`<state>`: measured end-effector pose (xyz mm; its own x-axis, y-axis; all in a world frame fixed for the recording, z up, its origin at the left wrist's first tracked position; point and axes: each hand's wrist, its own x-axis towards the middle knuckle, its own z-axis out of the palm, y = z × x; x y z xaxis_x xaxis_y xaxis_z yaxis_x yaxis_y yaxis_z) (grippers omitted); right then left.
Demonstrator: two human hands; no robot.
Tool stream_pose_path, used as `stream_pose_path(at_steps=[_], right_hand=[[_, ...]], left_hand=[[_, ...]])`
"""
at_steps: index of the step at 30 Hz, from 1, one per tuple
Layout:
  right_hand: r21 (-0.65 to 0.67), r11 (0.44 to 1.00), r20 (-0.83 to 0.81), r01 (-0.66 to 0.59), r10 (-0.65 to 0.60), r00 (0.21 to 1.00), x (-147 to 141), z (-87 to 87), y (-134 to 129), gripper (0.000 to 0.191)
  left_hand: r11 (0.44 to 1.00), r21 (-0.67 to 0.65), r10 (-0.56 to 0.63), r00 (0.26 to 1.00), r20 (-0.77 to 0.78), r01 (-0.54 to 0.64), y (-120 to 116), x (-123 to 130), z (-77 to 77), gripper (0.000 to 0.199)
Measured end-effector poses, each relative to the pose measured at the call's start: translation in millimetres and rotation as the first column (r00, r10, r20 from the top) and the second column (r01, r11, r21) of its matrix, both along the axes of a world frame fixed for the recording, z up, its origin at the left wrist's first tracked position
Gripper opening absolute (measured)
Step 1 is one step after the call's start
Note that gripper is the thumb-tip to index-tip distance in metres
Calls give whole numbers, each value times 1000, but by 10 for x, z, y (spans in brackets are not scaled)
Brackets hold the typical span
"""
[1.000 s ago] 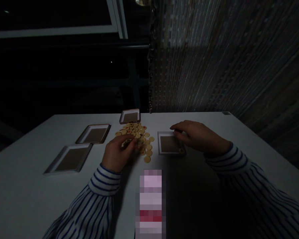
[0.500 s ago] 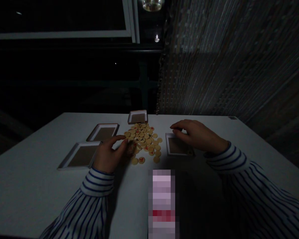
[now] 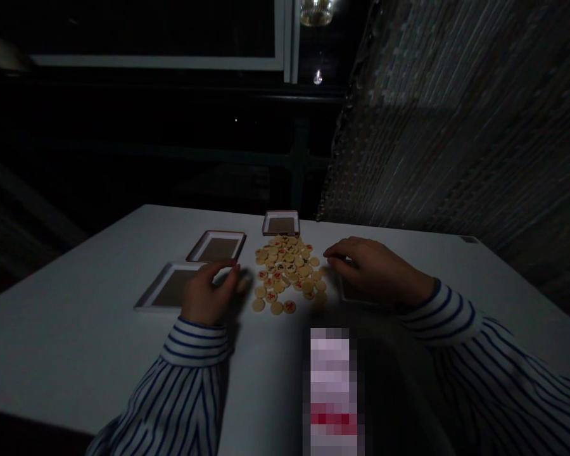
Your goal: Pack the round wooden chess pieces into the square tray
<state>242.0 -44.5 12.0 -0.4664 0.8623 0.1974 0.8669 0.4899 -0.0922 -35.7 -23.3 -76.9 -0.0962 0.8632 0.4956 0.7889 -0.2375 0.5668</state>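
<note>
A spread of round wooden xiangqi pieces (image 3: 292, 269), some with red or black characters, lies mid-table. At its left edge hovers my left hand (image 3: 208, 292), over the near-left shallow tray (image 3: 159, 294). Its thumb and forefinger are slightly apart, and I make out nothing between them. A blurred, shaded piece (image 3: 242, 285) lies just beside the fingertips. My right hand (image 3: 373, 269) hangs to the right of the pieces with bent, parted fingers and nothing visible in them. Beneath it, a right-hand tray (image 3: 354, 299) is mostly covered.
Two more shallow trays with brown bottoms stand farther back: one at the left (image 3: 217, 248), another behind the pieces (image 3: 280, 224). A pixelated phone-like area (image 3: 332, 386) covers the near middle. The white table (image 3: 90, 304) ends before a dark window; a bead curtain (image 3: 437, 126) hangs at right.
The view has turned left, so table and trays shift rightward. My left fingers are now farther from the pile, while my right hand covers more of its tray.
</note>
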Motion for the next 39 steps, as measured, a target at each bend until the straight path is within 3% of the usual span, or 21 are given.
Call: stream_pose_path(at_steps=[9,17,28,39], right_hand=[[-2,996,42,-94,94,995,-402,-5,92,28],[-57,988,59,-143,146,988,-730,-131,202,24],[5,976,-104,-220,219,970,-1089,-587,355,23],[146,962,-292,-230,264,919,-1091,-959,422,20]], left_hand=[[996,23,-80,989,-125,83,42,-146,-137,28],[991,-19,-130,960,-248,130,33,-197,-175,28],[989,-73,-148,937,-316,131,-12,-160,-175,26],[972,-202,-196,898,-394,123,-47,-144,-163,29]])
